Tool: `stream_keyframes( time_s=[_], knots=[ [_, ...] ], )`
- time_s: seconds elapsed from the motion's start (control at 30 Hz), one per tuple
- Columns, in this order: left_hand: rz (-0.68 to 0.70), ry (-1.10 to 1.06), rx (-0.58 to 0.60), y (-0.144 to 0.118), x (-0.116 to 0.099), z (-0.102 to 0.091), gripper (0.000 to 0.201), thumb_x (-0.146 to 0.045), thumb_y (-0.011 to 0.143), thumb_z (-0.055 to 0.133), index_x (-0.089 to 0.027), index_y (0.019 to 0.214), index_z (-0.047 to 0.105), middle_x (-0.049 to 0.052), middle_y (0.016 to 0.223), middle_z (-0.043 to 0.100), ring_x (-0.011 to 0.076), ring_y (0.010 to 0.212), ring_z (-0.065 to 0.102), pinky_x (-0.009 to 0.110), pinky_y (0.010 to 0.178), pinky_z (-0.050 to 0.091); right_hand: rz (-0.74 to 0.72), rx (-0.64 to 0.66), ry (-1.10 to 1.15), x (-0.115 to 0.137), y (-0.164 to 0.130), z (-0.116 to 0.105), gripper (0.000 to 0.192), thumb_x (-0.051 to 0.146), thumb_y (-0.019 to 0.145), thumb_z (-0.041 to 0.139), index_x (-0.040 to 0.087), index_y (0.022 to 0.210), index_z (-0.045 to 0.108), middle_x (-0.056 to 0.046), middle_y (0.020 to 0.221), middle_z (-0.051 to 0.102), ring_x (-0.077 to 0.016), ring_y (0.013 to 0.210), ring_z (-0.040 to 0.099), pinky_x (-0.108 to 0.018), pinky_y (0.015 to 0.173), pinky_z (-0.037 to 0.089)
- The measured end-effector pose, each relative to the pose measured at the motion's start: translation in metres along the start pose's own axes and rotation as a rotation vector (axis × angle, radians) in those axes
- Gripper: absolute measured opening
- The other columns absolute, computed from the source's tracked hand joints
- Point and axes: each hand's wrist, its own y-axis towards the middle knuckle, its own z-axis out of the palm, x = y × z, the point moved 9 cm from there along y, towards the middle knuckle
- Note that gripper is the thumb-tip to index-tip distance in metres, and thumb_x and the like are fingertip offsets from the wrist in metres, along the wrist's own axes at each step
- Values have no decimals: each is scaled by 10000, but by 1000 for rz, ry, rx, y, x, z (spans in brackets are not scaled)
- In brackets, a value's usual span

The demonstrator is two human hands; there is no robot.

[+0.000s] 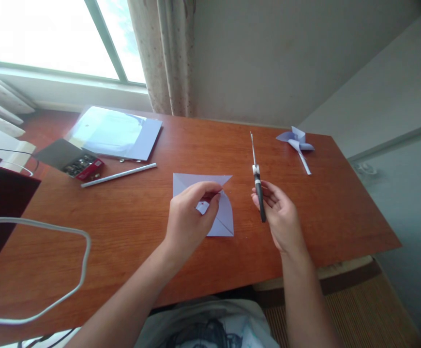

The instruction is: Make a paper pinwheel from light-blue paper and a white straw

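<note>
A square of pale lilac paper (226, 212) lies on the table in front of me, with lines or cuts running diagonally toward its middle. My left hand (192, 208) is over it, thumb and forefinger pinching a part of the paper near its right side. The fingers hide much of the sheet's middle. To the right, my right hand (278, 210) holds scissors (257, 181) upright, seen edge-on, with a dark handle and thin metal blades pointing away from me. The scissors are apart from the paper.
A finished paper pinwheel (297, 142) on a stick lies at the back right. Toward the left are a rolled paper stick (119, 175), an open box (82, 164) of small metal pieces and a clear sleeve with paper sheets (123, 133). A white cable (85, 256) loops at the left.
</note>
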Motion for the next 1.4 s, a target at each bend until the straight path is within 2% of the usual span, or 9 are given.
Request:
stream_keyframes(
  time_s=[0.13,0.23,0.4,0.77,0.87,0.93,1.03,1.13,1.4],
  knots=[
    [18,42,19,1,-2,0,172,-76,869,634,-190,963,723,24,900,781,143,748,724,252,743,596,-96,14,-291,-2,2,-16,467,416,856,742,165,1241,657,-161,1201,752,-280,1100,734,-474,983,597],
    [16,55,16,2,-1,-2,155,-92,873,637,-194,949,725,20,874,779,140,714,708,255,716,587,-139,-38,-456,-2,3,-25,425,403,831,756,159,1175,710,-179,1164,759,-321,1043,742,-524,961,587],
    [15,62,2,4,-1,-3,97,-138,881,656,-194,908,731,19,850,777,139,695,698,253,700,571,-316,-73,-827,11,-3,-13,330,368,855,720,175,1121,748,-169,1126,776,-348,1019,731,-510,941,562],
    [-15,27,-8,2,0,-4,86,-139,859,665,-189,882,731,15,806,768,136,680,691,247,687,556,-408,-64,-929,9,-9,4,304,301,891,666,139,1139,733,-189,1149,754,-368,1081,683,-529,965,539],
    [-21,31,2,2,-1,-3,79,-151,868,661,-190,880,729,20,812,773,142,687,697,254,693,557,-428,-80,-891,25,-16,6,261,304,923,633,148,1107,734,-183,1147,747,-354,1079,681,-525,965,539],
    [-18,29,5,2,-1,-3,81,-152,869,659,-190,887,728,23,814,774,144,689,698,256,694,561,-434,-69,-739,42,-24,11,214,315,939,639,178,1073,734,-148,1110,754,-316,1039,695,-491,944,552],
    [-17,13,20,2,-1,-1,94,-148,867,656,-192,904,730,28,832,780,148,701,703,256,698,569,-363,94,-424,59,-33,34,148,306,965,631,245,1067,719,-75,1083,748,-241,995,706,-394,884,577],
    [-22,-24,42,2,0,1,101,-136,854,661,-190,902,731,30,842,782,146,704,705,252,700,573,-374,179,-312,72,-38,56,79,288,941,673,259,1003,711,-39,1009,737,-210,919,692,-350,820,571],
    [-187,-331,133,1,12,13,36,-187,831,726,-177,863,739,34,790,749,150,697,680,250,655,550,-192,192,-110,52,-26,66,133,327,945,649,234,853,674,4,828,695,-167,776,664,-289,733,547]
  ],
)
